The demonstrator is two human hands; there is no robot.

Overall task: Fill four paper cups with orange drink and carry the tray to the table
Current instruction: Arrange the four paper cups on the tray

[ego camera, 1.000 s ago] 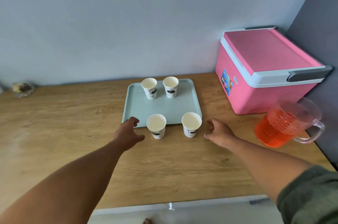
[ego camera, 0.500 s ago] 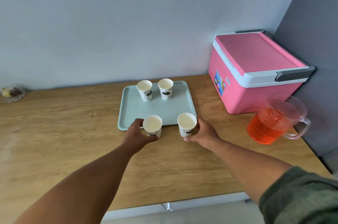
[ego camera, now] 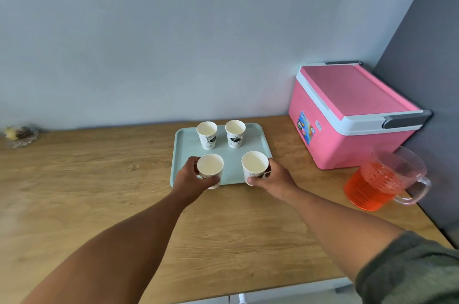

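A pale green tray [ego camera: 183, 152] lies on the wooden counter by the wall. Two empty white paper cups stand at its back, the back left cup [ego camera: 207, 134] and the back right cup [ego camera: 235, 133]. My left hand [ego camera: 191, 179] is wrapped around the front left cup [ego camera: 210, 167], held over the tray's front edge. My right hand [ego camera: 275, 179] grips the front right cup [ego camera: 254, 163] at the same edge. Both held cups look empty. A clear jug [ego camera: 382, 179] about half full of orange drink stands to the right, its handle pointing right.
A pink cooler box [ego camera: 347, 115] with a white rim sits against the right wall, behind the jug. A small glass dish [ego camera: 19, 134] with sweets rests at the far left by the wall. The wooden counter [ego camera: 99, 192] ends at a front edge near my body.
Both hands reached in and closed on the two front cups, which stood on the counter before the tray. The cups are now lifted over the tray's front edge.
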